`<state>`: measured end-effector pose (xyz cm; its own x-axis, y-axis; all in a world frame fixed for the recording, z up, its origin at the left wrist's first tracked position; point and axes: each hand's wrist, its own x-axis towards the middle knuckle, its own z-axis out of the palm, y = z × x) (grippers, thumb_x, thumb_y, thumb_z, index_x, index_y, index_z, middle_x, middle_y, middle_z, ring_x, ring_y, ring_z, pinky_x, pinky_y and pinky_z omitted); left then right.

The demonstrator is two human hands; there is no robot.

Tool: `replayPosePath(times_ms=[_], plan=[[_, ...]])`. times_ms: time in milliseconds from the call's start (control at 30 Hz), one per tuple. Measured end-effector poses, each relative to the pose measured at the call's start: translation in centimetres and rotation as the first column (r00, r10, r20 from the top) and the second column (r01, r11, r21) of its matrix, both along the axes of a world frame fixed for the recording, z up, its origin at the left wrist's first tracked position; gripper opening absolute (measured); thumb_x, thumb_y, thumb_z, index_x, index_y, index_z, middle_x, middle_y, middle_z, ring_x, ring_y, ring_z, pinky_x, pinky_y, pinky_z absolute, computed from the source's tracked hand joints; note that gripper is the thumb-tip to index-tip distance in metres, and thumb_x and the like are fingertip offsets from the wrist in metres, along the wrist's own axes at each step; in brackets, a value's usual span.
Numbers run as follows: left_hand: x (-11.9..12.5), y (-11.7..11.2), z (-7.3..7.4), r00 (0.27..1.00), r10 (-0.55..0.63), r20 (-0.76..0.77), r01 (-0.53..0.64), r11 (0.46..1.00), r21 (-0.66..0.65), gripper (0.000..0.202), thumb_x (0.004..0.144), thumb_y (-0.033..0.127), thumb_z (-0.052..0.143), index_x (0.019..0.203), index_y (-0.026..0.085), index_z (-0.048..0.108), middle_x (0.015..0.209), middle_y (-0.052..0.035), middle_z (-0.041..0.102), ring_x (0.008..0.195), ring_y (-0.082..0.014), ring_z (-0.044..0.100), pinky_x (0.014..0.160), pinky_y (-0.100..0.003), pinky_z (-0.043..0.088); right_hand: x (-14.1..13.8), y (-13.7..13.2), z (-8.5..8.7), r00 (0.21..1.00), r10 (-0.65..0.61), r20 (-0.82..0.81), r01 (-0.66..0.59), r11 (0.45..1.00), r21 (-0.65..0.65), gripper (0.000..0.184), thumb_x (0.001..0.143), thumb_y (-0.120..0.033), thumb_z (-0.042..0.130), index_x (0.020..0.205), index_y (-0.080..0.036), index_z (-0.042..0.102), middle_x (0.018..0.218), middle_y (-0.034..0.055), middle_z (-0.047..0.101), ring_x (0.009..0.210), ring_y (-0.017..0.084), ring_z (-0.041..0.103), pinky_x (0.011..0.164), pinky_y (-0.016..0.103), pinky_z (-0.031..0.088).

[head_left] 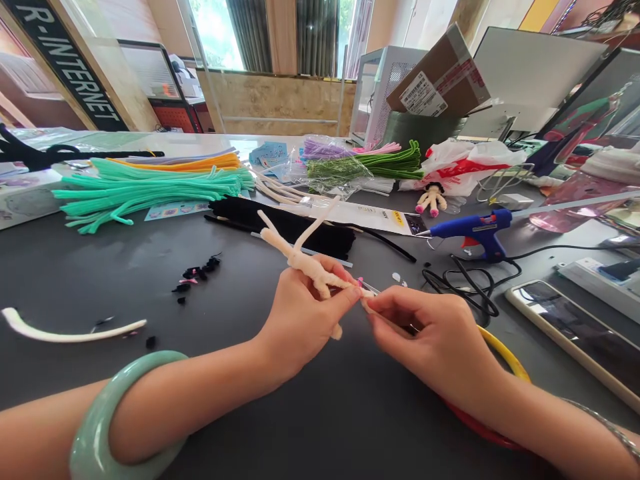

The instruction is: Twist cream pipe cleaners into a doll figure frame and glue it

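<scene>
The room opened onto a bright far window (217, 33), and the work sat over a dark grey table (75, 280). A cream pipe-cleaner figure (305, 263) was held up above the table, in front of the person. Its long axis lay slantwise: two thin limbs forked away up and to the left, while its other end pointed right, towards the right hand (430, 340). The left hand (305, 320) was nearer the figure's middle, its fingers curled closed around the body. The right hand was narrowly pinched on a thin metal tool (374, 289), which met the figure's end; the fingers hid most of it, so I couldn't tell what sort it was.

A jade bangle (100, 427) circled the left wrist. Black scraps (197, 273) and a white pipe cleaner (65, 331) lay to the left, with a black pipe-cleaner bundle (285, 227) just beyond the figure. Further off were a teal bundle (140, 190), a small doll (431, 199) and a blue glue gun (475, 230). A phone (575, 340) lay at the right.
</scene>
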<state>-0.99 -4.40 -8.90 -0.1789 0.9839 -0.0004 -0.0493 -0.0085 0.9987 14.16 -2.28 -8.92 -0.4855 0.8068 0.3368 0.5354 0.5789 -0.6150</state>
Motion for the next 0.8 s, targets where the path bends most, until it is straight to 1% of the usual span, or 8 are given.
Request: replayPosePath(times_ms=[133,267,367,467,533,600,700,800], plan=[[-0.1,-0.2,0.2,0.983,-0.04,-0.181,0.043,0.999,0.013,0.011,0.067,0.019,0.068,0.066,0.017,0.057,0.058,0.003,0.056,0.048,-0.0091,0.049,0.04,-0.018,0.038,0.5,-0.2,0.4,0.991,0.026,0.13,-0.05,0.982,0.181,0.017,0.077,-0.017,0.05,0.066,-0.018,0.062,0.048,-0.0028,0.055,0.041,0.008,0.043,0.043,0.019,0.035],[-0.4,0.0,0.2,0.975,-0.098,-0.2,0.101,0.995,0.007,0.012,0.067,0.018,0.067,0.063,0.018,0.056,0.055,0.0036,0.053,0.047,-0.0091,0.048,0.041,-0.018,0.037,1.0,0.1,0.9,0.989,0.049,0.139,-0.08,0.969,0.234,0.021,0.079,-0.019,0.05,0.064,-0.02,0.064,0.051,-0.0007,0.063,0.04,0.009,0.049,0.044,0.021,0.036],[-0.6,0.2,0.1,0.974,-0.17,-0.149,0.174,0.985,0.013,0.012,0.066,0.017,0.068,0.066,0.018,0.056,0.059,0.0023,0.057,0.05,-0.0099,0.05,0.044,-0.019,0.039,1.1,0.7,1.3,0.996,0.05,0.072,-0.06,0.989,0.133,0.018,0.078,-0.02,0.054,0.066,-0.021,0.067,0.056,-0.0003,0.067,0.044,0.011,0.054,0.046,0.022,0.039],[-0.9,0.4,0.0,0.969,-0.242,-0.05,0.244,0.969,0.046,0.015,0.065,0.014,0.07,0.068,0.018,0.055,0.064,0.0008,0.062,0.058,-0.0115,0.056,0.053,-0.021,0.045,1.2,1.3,1.5,0.997,0.028,-0.068,-0.034,0.995,-0.094,0.013,0.076,-0.027,0.061,0.069,-0.022,0.07,0.064,0.0015,0.07,0.051,0.014,0.058,0.049,0.025,0.043],[-1.0,0.5,0.0,0.959,-0.281,0.047,0.278,0.959,0.061,0.017,0.064,0.012,0.071,0.068,0.017,0.055,0.065,0.0012,0.063,0.06,-0.0112,0.057,0.057,-0.021,0.046,1.2,1.6,1.4,0.984,-0.009,-0.177,-0.038,0.965,-0.258,0.012,0.072,-0.033,0.066,0.069,-0.023,0.072,0.062,0.0022,0.069,0.05,0.015,0.056,0.047,0.026,0.043],[-1.1,0.5,-0.1,0.942,-0.303,0.145,0.294,0.953,0.076,0.02,0.064,0.009,0.072,0.069,0.017,0.054,0.065,0.0014,0.064,0.062,-0.0104,0.058,0.06,-0.021,0.047,1.1,1.9,1.3,0.967,-0.028,-0.251,-0.069,0.926,-0.37,0.014,0.069,-0.036,0.069,0.068,-0.023,0.072,0.056,0.0018,0.065,0.046,0.015,0.052,0.043,0.026,0.04],[-1.2,0.6,-0.3,0.909,-0.31,0.277,0.298,0.951,0.087,0.023,0.064,0.009,0.073,0.071,0.016,0.053,0.068,0.0017,0.065,0.064,-0.01,0.061,0.064,-0.021,0.048,0.8,1.9,0.9,0.965,-0.004,-0.263,-0.113,0.897,-0.427,0.018,0.072,-0.036,0.065,0.064,-0.021,0.071,0.052,0.0012,0.06,0.044,0.013,0.048,0.042,0.025,0.037],[-1.1,0.5,-0.4,0.893,-0.27,0.36,0.258,0.963,0.082,0.024,0.063,0.008,0.075,0.07,0.016,0.053,0.068,0.0026,0.064,0.064,-0.0095,0.061,0.065,-0.021,0.049,0.5,1.4,0.5,0.984,0.038,-0.173,-0.108,0.903,-0.416,0.029,0.079,-0.038,0.057,0.06,-0.019,0.065,0.051,0.0,0.054,0.043,0.011,0.046,0.042,0.024,0.035]])
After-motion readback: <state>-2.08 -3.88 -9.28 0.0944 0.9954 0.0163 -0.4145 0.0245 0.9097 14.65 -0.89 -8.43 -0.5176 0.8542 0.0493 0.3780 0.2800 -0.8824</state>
